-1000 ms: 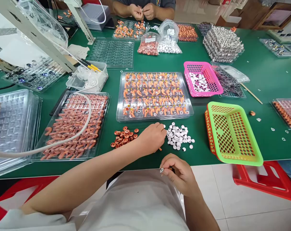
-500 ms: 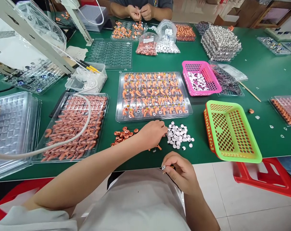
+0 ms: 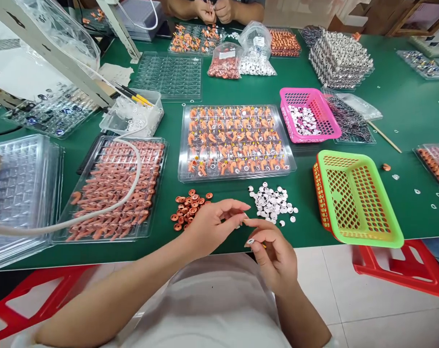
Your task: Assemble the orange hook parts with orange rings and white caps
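Observation:
My left hand (image 3: 219,223) is closed in a pinch beside the tip of my right index finger; whatever it holds is too small to make out. Between thumb and finger, my right hand (image 3: 275,253) grips a small white-rimmed ring piece (image 3: 250,241), with a bit of yellow showing behind it. Just beyond the hands lies a pile of white discs (image 3: 272,202), some with black marks. Left of it, partly covered by my left hand, are loose brown-orange cups (image 3: 188,207). Behind both piles sits a clear tray (image 3: 292,166) filled with curved orange pieces.
A pink basket (image 3: 333,131) holds more white discs. A green basket (image 3: 397,237) is nested in a red one at right. A tray of reddish pieces (image 3: 114,188) stands left, crossed by a pale hose (image 3: 107,217). Across the table, another person's hands (image 3: 215,10) are at work.
My left hand has drawn back from the white discs, down and left to my right hand. My right hand still grips the ring piece. The whole view has shifted slightly.

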Demonstrator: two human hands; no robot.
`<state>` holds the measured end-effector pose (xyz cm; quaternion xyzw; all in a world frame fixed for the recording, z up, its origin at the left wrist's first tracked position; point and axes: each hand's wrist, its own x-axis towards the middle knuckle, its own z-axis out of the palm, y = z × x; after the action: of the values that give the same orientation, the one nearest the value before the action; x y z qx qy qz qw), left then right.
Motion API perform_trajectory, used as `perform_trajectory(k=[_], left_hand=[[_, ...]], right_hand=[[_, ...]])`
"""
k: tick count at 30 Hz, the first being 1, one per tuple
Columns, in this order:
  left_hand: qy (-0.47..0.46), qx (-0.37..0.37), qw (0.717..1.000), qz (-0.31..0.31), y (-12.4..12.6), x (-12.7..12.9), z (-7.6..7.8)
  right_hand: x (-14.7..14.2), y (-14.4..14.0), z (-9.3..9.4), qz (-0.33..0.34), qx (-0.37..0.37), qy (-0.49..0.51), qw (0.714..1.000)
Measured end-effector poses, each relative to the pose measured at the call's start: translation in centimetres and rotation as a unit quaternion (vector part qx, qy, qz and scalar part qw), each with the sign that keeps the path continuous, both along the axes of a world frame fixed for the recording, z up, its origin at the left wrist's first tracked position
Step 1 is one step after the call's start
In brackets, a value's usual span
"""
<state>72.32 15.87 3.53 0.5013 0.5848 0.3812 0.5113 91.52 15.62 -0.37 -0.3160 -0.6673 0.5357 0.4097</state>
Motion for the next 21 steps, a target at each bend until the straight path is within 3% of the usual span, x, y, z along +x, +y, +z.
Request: perform_trajectory(k=[4, 9, 12, 17, 21], left_hand=[[-0.098, -0.024, 0.994, 0.045, -1.7, -0.9, -0.2], [-0.119, -0.014, 0.992, 0.045, -3.5, -2.7, -1.2], [-0.077, -0.008, 0.996, 0.041, -4.2, -3.6, -1.7], [-0.004, 0.027, 0.998, 0.054, -4.9, -4.5, -1.8], [0.031, 0.094, 0.994, 0.040, -5.0, -4.7, -1.8]], right_hand=[[-1.9, 0.0, 0.9, 0.032, 0.066, -0.029, 0.997], [-3.2, 0.3, 1.4, 0.078, 0.075, -0.068, 0.992], [-3.6, 0.7, 1.7, 0.110, 0.036, -0.071, 0.991], [-4.4, 1.8, 2.5, 0.094, -0.071, -0.097, 0.988], [-5.1, 2.7, 3.3, 0.145, -0.090, -0.143, 0.975]])
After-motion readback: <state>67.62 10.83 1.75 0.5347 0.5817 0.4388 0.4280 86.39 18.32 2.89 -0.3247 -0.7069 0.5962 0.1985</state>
